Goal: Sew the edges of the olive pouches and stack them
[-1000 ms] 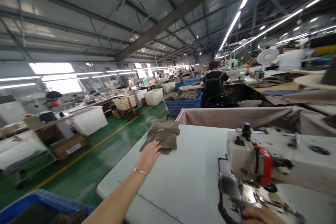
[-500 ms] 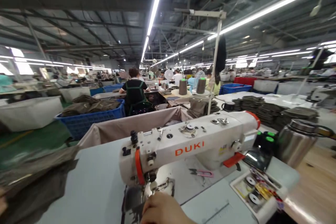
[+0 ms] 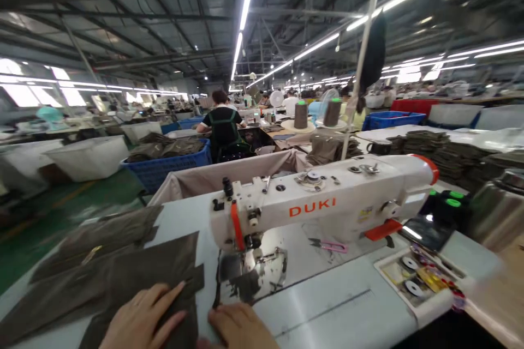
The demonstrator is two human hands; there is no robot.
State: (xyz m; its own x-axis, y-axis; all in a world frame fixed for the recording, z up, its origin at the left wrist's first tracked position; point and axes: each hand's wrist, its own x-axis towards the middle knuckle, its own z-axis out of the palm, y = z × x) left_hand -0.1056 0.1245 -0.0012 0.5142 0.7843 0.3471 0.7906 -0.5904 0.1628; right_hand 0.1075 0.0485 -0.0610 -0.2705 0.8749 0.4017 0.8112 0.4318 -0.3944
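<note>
Spread over a dark grey-brown fabric piece (image 3: pixel 164 256), my left hand (image 3: pixel 145 313) lies with its fingers apart on the cloth. The fabric rests on the light table left of the white sewing machine (image 3: pixel 303 207). Just in front of the needle area, my right hand (image 3: pixel 241 326) rests low on the table by the fabric's right edge, fingers bent and lying down. No object shows in it, though its lower part is cut off by the frame. Another fabric piece with a zipper (image 3: pixel 92 253) lies further left.
Pink-handled thread snips (image 3: pixel 329 245) lie on the machine bed. To the right are a tray with bobbins (image 3: pixel 415 275) and a steel flask (image 3: pixel 501 212). A cloth-lined bin (image 3: pixel 229 172) stands behind the table; a co-worker (image 3: pixel 223 125) sits beyond, near a blue basket (image 3: pixel 172 166).
My left hand has come in from the left edge with the fabric and now lies on it. The right hand has moved slightly down and left from the needle. The view has shifted left.
</note>
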